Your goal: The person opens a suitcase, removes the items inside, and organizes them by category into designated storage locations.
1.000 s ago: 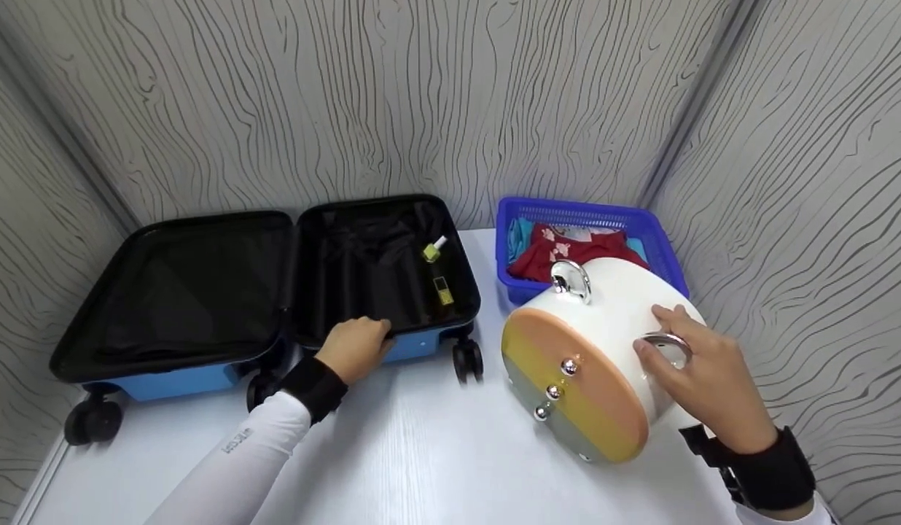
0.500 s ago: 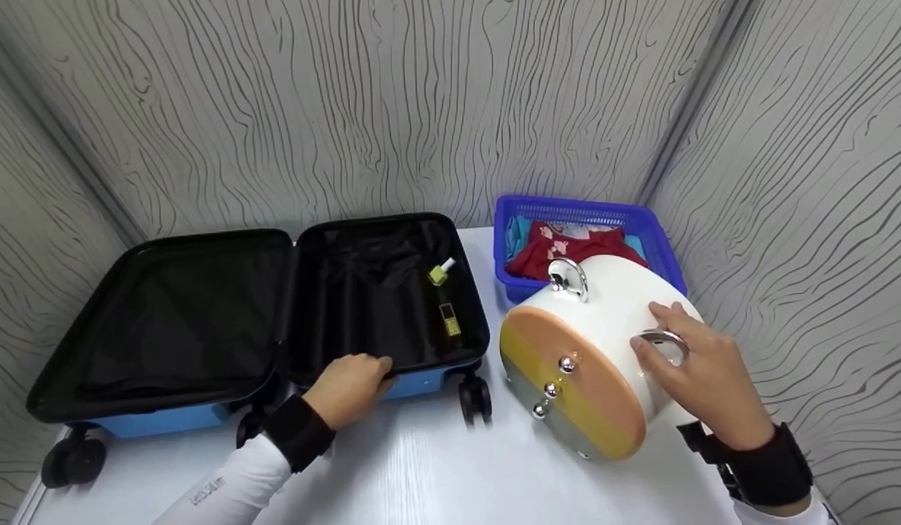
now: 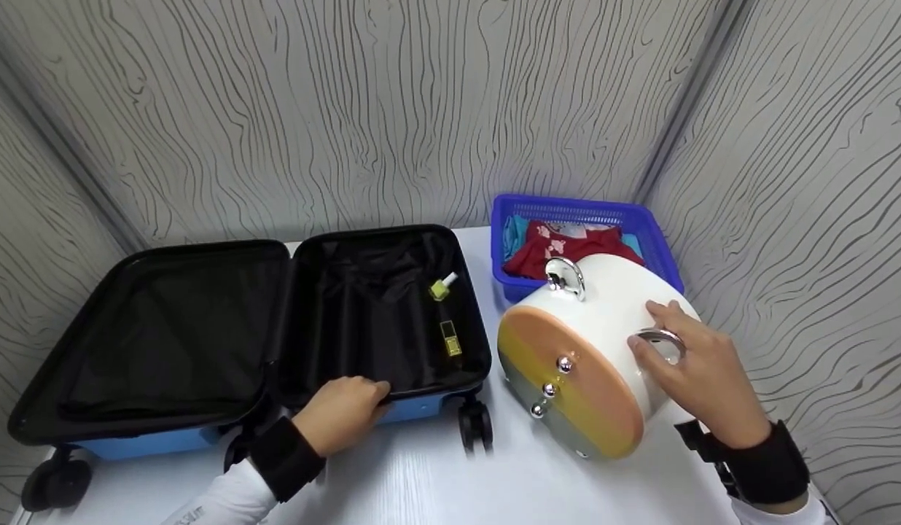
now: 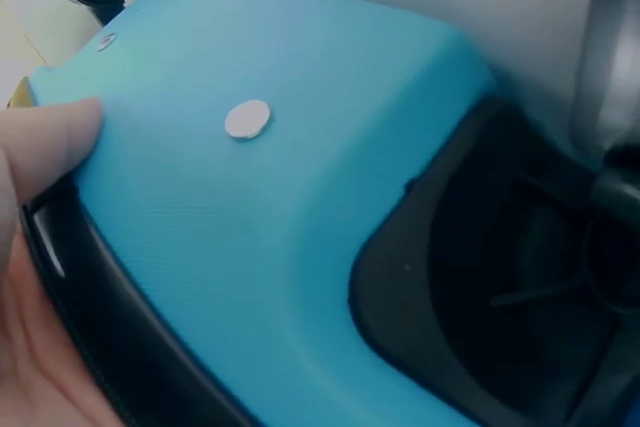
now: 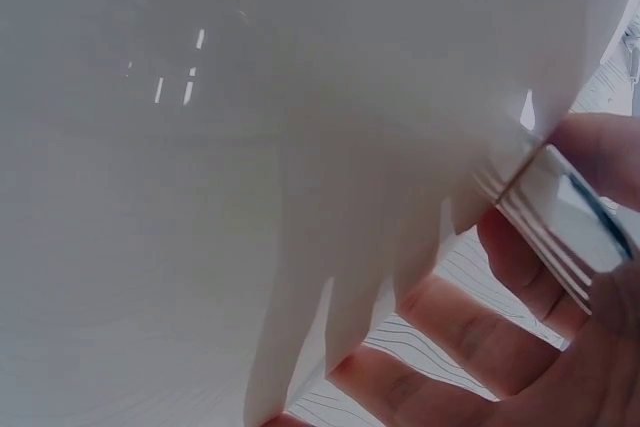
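Note:
A blue suitcase (image 3: 414,410) with black lining lies spread open in two halves at left and centre. My left hand (image 3: 345,412) grips the front rim of its right half. In the left wrist view the thumb (image 4: 60,137) lies on the blue shell and the palm is against the black rim. My right hand (image 3: 702,364) holds the silver ring handle (image 3: 665,337) on a white drum-shaped box (image 3: 611,299), thumb at the ring. The box is tilted, its striped orange, yellow and grey round face (image 3: 567,394) with three chrome knobs toward me. Several right fingers (image 5: 480,332) reach the white side.
Inside the suitcase's right half are a small yellow-green bottle with a white cap (image 3: 441,288) and a gold-and-black item (image 3: 450,339). Behind the box stands a blue basket (image 3: 658,251) holding a red garment (image 3: 523,257). Wood-patterned walls (image 3: 377,109) enclose the white surface.
The suitcase has slid toward me, with my left hand on its rim; its small contents came along. My right hand and the box have hardly moved.

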Tool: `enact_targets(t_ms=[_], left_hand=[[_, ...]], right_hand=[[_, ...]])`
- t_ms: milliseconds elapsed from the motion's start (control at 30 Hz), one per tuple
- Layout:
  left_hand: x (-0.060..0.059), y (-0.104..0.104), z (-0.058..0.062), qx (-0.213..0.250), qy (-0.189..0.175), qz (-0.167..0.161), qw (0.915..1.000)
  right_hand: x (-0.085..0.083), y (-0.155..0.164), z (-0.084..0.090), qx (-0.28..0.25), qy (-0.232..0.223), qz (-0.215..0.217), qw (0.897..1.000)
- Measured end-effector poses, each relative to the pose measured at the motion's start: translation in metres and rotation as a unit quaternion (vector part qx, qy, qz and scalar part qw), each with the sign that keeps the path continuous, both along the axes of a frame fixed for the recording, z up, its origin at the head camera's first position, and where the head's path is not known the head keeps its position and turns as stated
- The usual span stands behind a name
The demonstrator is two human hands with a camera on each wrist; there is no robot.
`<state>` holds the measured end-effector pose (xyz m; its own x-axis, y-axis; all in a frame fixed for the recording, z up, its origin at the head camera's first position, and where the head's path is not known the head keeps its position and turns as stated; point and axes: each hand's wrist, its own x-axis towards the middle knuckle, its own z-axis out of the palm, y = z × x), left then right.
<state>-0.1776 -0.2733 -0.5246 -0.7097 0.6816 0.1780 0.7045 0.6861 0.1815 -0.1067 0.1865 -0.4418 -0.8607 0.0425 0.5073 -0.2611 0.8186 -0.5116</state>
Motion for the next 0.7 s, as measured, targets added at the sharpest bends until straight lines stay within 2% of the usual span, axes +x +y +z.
enact_targets(t_ms=[100, 200, 333, 467, 600, 700], left_hand=[[0.006, 0.002, 0.004, -0.015, -0.007, 0.014, 0.9998], [0.009, 0.013, 0.010, -0.017, 0.002, 0.030, 0.9994], [0.011, 0.044, 0.020, 0.045, 0.037, 0.024, 0.9980], [0.015, 0.084, 0.029, 0.104, 0.038, -0.012, 0.9938], [0.020, 0.124, 0.034, 0.082, 0.015, -0.042, 0.9956], [0.021, 0.151, 0.030, 0.040, 0.008, -0.040, 0.9984]], right_hand=[[0.000, 0.000, 0.000, -0.002, 0.005, 0.000, 1.000], [0.001, 0.000, 0.000, -0.002, 0.008, -0.001, 1.000], [0.001, 0.000, 0.000, -0.003, 0.012, -0.002, 1.000], [0.000, 0.000, -0.001, -0.006, 0.014, 0.001, 1.000], [0.000, 0.000, -0.004, -0.010, 0.021, 0.005, 1.000], [0.000, -0.001, -0.003, -0.011, 0.020, 0.004, 1.000]])
